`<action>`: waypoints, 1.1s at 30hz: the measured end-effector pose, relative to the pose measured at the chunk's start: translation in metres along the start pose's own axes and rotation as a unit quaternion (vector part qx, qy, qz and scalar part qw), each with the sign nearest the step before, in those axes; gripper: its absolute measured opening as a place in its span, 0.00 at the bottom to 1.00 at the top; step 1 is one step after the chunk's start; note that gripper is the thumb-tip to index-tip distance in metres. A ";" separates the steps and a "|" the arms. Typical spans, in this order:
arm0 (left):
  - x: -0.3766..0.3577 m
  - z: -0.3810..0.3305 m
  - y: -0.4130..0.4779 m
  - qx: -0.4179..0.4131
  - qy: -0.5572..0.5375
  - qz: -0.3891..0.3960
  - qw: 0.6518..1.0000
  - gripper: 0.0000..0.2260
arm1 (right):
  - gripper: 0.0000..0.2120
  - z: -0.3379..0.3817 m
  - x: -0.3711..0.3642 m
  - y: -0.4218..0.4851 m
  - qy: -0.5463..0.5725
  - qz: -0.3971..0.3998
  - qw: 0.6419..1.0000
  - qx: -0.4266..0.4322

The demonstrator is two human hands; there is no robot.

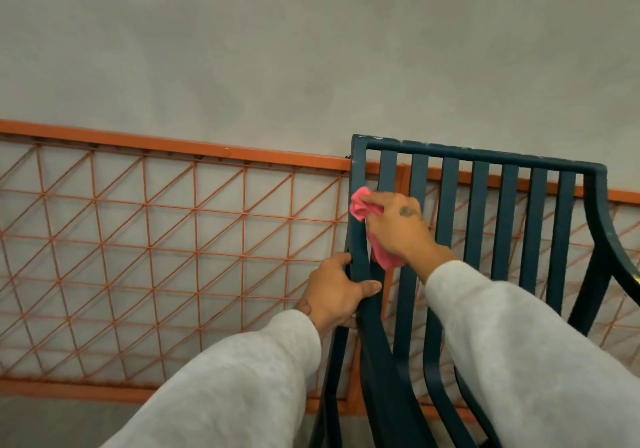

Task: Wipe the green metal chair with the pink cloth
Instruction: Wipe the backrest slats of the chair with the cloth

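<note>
Here: green metal chair, slatted back, under wiping with pink cloth.

Grey wall (311,49) behind; orange wire grid panel (149,239) leaning against it. Green metal chair (485,225) stands in front of the panel, at right, back slats upright. Right hand (398,229), in a grey sleeve (519,343), presses the pink cloth (362,209) to the chair's left upright and first slat; cloth bunched under clenched fingers (374,201), its ends showing above and below the hand. Left hand (332,295) grasps the left upright just below the cloth, thumb across the front.
</note>
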State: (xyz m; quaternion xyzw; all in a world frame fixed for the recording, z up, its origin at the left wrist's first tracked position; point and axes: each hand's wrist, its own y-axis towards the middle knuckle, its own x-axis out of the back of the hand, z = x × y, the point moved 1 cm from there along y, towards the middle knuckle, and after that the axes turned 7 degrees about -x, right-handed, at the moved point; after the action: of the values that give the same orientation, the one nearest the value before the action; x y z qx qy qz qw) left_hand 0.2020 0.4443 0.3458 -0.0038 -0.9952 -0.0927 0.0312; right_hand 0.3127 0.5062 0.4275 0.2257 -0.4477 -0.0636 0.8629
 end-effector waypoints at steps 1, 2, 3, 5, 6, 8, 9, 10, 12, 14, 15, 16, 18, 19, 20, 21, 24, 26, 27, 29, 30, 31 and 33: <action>0.000 0.000 -0.001 -0.003 -0.001 -0.001 1.000 0.13 | 0.17 -0.004 -0.001 -0.001 0.006 0.004 1.000 -0.004; 0.000 0.001 -0.001 -0.005 -0.001 -0.002 1.000 0.13 | 0.15 -0.007 -0.002 -0.001 0.010 0.009 1.000 -0.006; 0.000 0.000 -0.001 -0.007 0.000 -0.002 1.000 0.13 | 0.15 -0.009 -0.001 0.000 0.011 0.011 1.000 -0.007; -0.001 -0.001 -0.002 -0.005 -0.004 -0.003 1.000 0.13 | 0.15 -0.007 -0.001 0.005 0.010 0.013 1.000 -0.008; -0.001 -0.002 -0.003 -0.004 -0.007 -0.001 1.000 0.13 | 0.16 -0.004 0.001 0.008 0.009 0.011 1.000 -0.005; -0.001 -0.004 -0.004 -0.001 -0.008 0.000 1.000 0.14 | 0.16 0.002 0.001 0.013 0.013 -0.001 1.000 0.002; -0.001 -0.004 -0.004 -0.001 -0.006 0.000 1.000 0.14 | 0.17 0.003 0.000 0.015 0.013 -0.003 1.000 0.000; -0.001 -0.004 -0.004 -0.003 -0.004 0.000 1.000 0.14 | 0.17 0.002 -0.001 0.015 0.011 -0.003 1.000 -0.007; -0.001 -0.004 -0.004 -0.007 -0.002 0.001 1.000 0.13 | 0.18 -0.004 -0.007 0.011 0.012 0.002 0.999 -0.032; -0.001 -0.003 -0.004 -0.011 -0.001 -0.001 1.000 0.13 | 0.18 -0.010 -0.010 0.005 0.014 0.011 0.999 -0.042; -0.001 -0.003 -0.005 -0.013 0.000 -0.001 1.000 0.13 | 0.18 -0.013 -0.011 0.002 0.013 0.016 0.999 -0.038; -0.001 -0.003 -0.005 -0.015 0.001 -0.002 1.000 0.14 | 0.17 -0.014 -0.010 0.001 0.009 0.019 0.999 -0.032; -0.001 -0.004 -0.005 -0.017 0.005 -0.004 1.000 0.15 | 0.17 -0.012 -0.007 0.003 -0.008 0.024 1.000 -0.018; -0.001 -0.004 -0.005 -0.018 0.006 -0.004 1.000 0.14 | 0.17 -0.010 -0.005 0.006 -0.016 0.024 0.999 -0.015; 0.000 -0.004 -0.005 -0.020 0.005 -0.004 1.000 0.14 | 0.18 -0.006 -0.004 0.010 -0.020 0.021 0.999 -0.016; 0.000 -0.004 -0.005 -0.021 0.003 -0.003 1.000 0.14 | 0.18 -0.003 -0.004 0.013 -0.020 0.016 0.999 -0.022; 0.000 -0.003 -0.005 -0.018 0.001 -0.004 1.000 0.14 | 0.18 0.003 -0.006 0.015 -0.014 0.006 0.999 -0.036; 0.000 -0.002 -0.004 -0.020 0.003 -0.005 1.000 0.14 | 0.19 0.001 -0.010 0.010 -0.002 0.002 0.998 -0.056; 0.000 -0.002 -0.004 -0.022 0.003 -0.006 1.000 0.15 | 0.19 0.001 -0.010 0.006 0.002 0.003 0.998 -0.064; 0.000 -0.002 -0.004 -0.021 0.002 -0.006 1.000 0.15 | 0.18 0.002 -0.008 0.001 -0.006 0.007 0.998 -0.062; 0.000 -0.002 -0.004 -0.018 0.001 -0.005 1.000 0.16 | 0.17 0.005 -0.004 0.001 -0.015 0.007 0.999 -0.051; 0.000 -0.003 -0.004 -0.015 0.001 -0.004 1.000 0.16 | 0.15 0.008 -0.001 0.003 -0.021 0.007 0.999 -0.040; 0.000 -0.001 -0.003 -0.014 0.003 -0.002 1.000 0.15 | 0.16 0.016 0.003 0.008 -0.030 0.009 0.999 -0.034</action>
State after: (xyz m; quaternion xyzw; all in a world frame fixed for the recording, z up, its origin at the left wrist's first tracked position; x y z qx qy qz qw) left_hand 0.2020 0.4411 0.3464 -0.0016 -0.9937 -0.1067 0.0343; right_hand 0.3012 0.5072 0.4408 0.1902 -0.4727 -0.0773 0.8570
